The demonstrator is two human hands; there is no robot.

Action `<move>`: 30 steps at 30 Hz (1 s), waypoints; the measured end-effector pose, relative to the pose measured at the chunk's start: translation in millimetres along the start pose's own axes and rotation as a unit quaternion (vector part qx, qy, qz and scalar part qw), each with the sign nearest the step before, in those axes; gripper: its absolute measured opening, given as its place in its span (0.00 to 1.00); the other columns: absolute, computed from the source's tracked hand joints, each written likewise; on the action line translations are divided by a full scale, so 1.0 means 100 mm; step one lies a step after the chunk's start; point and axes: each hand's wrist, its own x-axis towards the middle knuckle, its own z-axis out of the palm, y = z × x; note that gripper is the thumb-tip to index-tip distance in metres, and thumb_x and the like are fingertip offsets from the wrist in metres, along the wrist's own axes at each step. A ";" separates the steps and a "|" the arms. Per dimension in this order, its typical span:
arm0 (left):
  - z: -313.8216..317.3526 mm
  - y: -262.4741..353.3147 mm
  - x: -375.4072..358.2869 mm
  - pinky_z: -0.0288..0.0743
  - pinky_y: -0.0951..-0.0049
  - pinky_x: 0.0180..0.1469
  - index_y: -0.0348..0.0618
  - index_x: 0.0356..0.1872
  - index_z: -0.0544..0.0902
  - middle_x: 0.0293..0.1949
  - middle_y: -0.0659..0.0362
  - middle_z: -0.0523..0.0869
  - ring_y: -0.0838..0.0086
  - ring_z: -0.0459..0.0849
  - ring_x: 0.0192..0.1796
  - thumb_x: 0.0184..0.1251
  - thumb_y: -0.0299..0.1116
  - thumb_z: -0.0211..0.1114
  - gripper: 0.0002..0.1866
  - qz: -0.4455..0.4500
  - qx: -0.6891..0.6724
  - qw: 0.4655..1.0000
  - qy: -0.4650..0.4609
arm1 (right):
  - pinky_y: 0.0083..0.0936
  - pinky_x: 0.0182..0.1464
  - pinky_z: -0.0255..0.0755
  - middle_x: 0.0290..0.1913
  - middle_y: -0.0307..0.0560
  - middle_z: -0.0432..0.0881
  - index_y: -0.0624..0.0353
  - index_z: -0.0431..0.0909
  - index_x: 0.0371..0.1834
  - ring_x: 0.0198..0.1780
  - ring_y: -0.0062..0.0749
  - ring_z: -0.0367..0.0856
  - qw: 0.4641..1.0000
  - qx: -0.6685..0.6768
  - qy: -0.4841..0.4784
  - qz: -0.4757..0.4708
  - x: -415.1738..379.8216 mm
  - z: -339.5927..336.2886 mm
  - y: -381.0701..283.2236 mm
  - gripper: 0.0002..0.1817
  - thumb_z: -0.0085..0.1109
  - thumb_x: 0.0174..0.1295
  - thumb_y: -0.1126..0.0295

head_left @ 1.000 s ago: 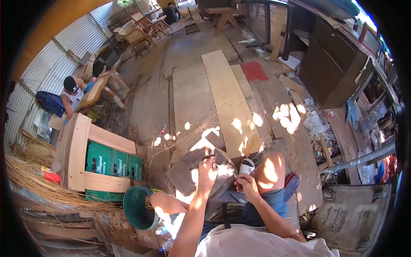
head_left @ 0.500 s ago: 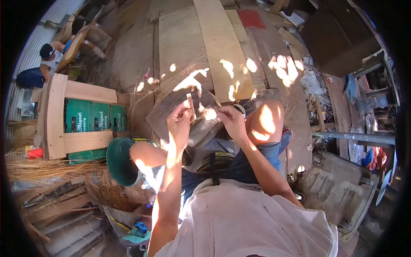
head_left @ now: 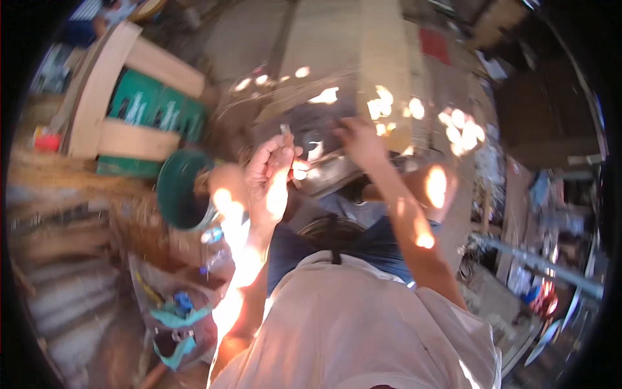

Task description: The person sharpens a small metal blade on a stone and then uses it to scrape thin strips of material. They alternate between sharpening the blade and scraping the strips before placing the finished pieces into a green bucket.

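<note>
My left hand (head_left: 267, 175) is raised in front of my lap, its fingers pinched on a small, thin, pale strip (head_left: 286, 133) that sticks up past the fingertips. What the strip is made of I cannot make out. My right hand (head_left: 364, 144) is apart from it on the right, blurred, with its fingers loosely bent and apart and nothing visible in them. Beneath and between the hands lies a greyish block (head_left: 329, 175) on a dark board (head_left: 304, 117), partly hidden by my left hand.
A green bucket (head_left: 170, 194) stands by my left knee. Beyond it are green crates (head_left: 139, 97) inside a wooden frame (head_left: 97, 97). An open bag (head_left: 172, 298) lies lower left. A metal pipe (head_left: 538, 262) crosses at right. Part of another person (head_left: 116, 13) shows at upper left.
My view has turned, so the crates and bucket sit higher. My right hand has drawn away from the strip, and its fingers have loosened. My left hand still holds the strip.
</note>
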 end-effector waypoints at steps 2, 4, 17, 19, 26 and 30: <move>-0.45 0.32 -0.11 0.75 0.82 0.32 0.40 0.58 0.81 0.40 0.59 0.88 0.83 0.78 0.28 0.78 0.30 0.62 0.13 0.034 0.102 0.991 0.076 | 0.40 0.56 0.78 0.53 0.51 0.86 0.49 0.83 0.60 0.51 0.50 0.85 0.997 0.005 -0.034 0.068 -0.15 -0.20 0.24 0.19 0.57 0.72 0.55; -1.16 0.58 -0.20 0.73 0.84 0.30 0.37 0.56 0.82 0.37 0.60 0.88 0.84 0.77 0.28 0.77 0.29 0.62 0.12 0.100 0.131 0.965 0.202 | 0.38 0.53 0.78 0.44 0.47 0.89 0.51 0.85 0.56 0.45 0.45 0.86 0.995 0.049 0.018 0.080 -0.44 -0.71 0.37 0.16 0.56 0.72 0.60; -5.20 -1.00 0.29 0.85 0.57 0.44 0.31 0.53 0.83 0.44 0.44 0.91 0.51 0.91 0.41 0.57 0.24 0.66 0.20 -0.230 0.689 0.671 0.147 | 0.33 0.59 0.74 0.57 0.57 0.82 0.61 0.67 0.75 0.55 0.42 0.81 0.972 -0.110 -0.012 0.206 -0.57 -1.21 1.14 0.26 0.53 0.77 0.63; -5.43 -1.40 0.43 0.82 0.51 0.55 0.38 0.53 0.85 0.52 0.42 0.88 0.44 0.88 0.51 0.60 0.31 0.66 0.19 -0.340 0.692 0.621 0.140 | 0.37 0.66 0.68 0.63 0.64 0.78 0.67 0.69 0.71 0.64 0.50 0.77 0.981 -0.183 0.059 0.022 -0.73 -1.14 1.52 0.29 0.51 0.78 0.56; -5.58 -1.98 0.84 0.81 0.57 0.62 0.45 0.54 0.86 0.59 0.47 0.86 0.53 0.84 0.62 0.68 0.33 0.62 0.16 -0.446 0.671 0.579 0.129 | 0.39 0.66 0.68 0.61 0.64 0.81 0.70 0.76 0.64 0.62 0.53 0.78 0.966 -0.121 -0.019 0.228 -0.45 -1.04 1.33 0.29 0.43 0.80 0.53; -5.97 -2.57 0.78 0.81 0.55 0.62 0.45 0.54 0.86 0.58 0.47 0.86 0.54 0.85 0.61 0.66 0.35 0.65 0.17 -0.406 0.708 0.577 -0.036 | 0.38 0.61 0.70 0.54 0.64 0.84 0.71 0.81 0.57 0.56 0.50 0.81 0.969 -0.149 -0.036 0.192 -0.46 -1.06 1.38 0.27 0.43 0.79 0.54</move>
